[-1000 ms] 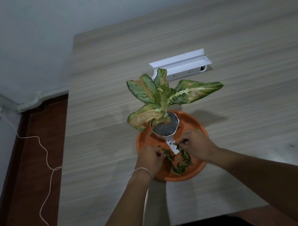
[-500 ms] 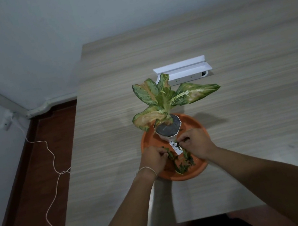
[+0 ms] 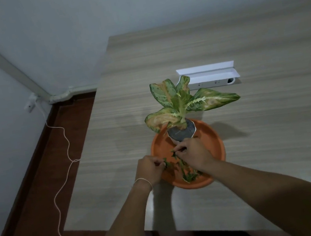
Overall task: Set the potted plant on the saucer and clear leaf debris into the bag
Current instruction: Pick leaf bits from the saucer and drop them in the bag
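So the potted plant (image 3: pixel 179 113) is already sitting on the orange saucer (image 3: pixel 214 145), a bit below the middle of the frame. It's not centered though, the little white pot (image 3: pixel 182 133) is parked toward the upper edge of the saucer, upright, with 4 or so big speckled green-and-peach leaves fanning out above it.

Both hands are down in the lower half of the saucer working on the leaf debris (image 3: pixel 186 172), which is a scrappy pile of torn green bits lying on the saucer floor between the pot and the near rim. The left hand (image 3: pixel 150 169) is at the saucer's left edge with its fingers pinched together on a piece of the green stuff, and there's a thin white band (image 3: pixel 143 180) around that wrist. The right hand (image 3: pixel 192 154) is just below the pot, fingertips also pinched closed on a leaf scrap. The 2 hands are close but not touching, with a strip of debris running between them.

The saucer sits on a pale wood-grain table (image 3: pixel 260 38) near its lower edge. Further up the frame, behind the plant, there's a white tray-looking thing (image 3: pixel 208 77) lying flat on the table, well apart from the saucer. Off to the left is dark reddish floor (image 3: pixel 45 188) with a thin white cord (image 3: pixel 65 174) snaking down it from a wall socket (image 3: pixel 30 104) in the upper left. Lighting is pretty dim so the finer bits of debris are hard to make out.
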Action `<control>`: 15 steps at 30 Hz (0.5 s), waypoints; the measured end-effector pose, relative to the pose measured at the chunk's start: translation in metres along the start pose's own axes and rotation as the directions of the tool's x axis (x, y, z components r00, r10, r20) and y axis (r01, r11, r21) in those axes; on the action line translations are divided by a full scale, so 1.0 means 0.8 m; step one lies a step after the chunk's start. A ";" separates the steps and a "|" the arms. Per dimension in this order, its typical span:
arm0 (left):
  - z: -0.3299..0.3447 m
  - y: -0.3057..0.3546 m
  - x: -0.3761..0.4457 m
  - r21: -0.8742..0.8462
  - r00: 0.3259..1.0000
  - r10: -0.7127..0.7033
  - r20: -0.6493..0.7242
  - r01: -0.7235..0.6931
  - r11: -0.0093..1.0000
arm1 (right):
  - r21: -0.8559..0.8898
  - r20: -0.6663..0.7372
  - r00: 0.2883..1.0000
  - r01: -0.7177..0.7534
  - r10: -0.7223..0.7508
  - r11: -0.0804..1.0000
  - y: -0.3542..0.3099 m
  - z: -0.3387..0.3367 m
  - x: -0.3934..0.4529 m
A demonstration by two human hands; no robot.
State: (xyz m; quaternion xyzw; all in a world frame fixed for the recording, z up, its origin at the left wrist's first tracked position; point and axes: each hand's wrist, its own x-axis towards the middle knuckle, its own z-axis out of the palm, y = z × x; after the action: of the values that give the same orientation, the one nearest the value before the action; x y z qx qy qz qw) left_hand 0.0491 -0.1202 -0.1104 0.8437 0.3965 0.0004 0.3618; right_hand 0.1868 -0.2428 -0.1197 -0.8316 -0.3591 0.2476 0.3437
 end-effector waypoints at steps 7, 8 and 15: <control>-0.053 -0.055 -0.042 -0.142 0.986 -0.081 -0.143 0.061 0.988 | -0.011 0.071 0.995 0.070 -0.069 0.997 -0.059 0.045 -0.008; -0.065 -0.068 -0.051 -0.157 0.981 -0.101 -0.163 0.075 0.985 | -0.012 0.081 0.993 0.087 -0.085 0.996 -0.071 0.055 -0.009; -0.166 -0.208 -0.155 -0.243 0.915 -0.258 -0.311 0.186 0.952 | -0.034 0.208 0.957 0.212 -0.200 0.977 -0.186 0.170 -0.029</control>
State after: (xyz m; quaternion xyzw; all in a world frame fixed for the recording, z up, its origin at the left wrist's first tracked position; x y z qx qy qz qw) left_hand -0.1854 -0.0520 -0.0783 0.7377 0.5441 0.1459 0.3721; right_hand 0.0193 -0.1318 -0.0913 -0.7694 -0.4838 0.2840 0.3057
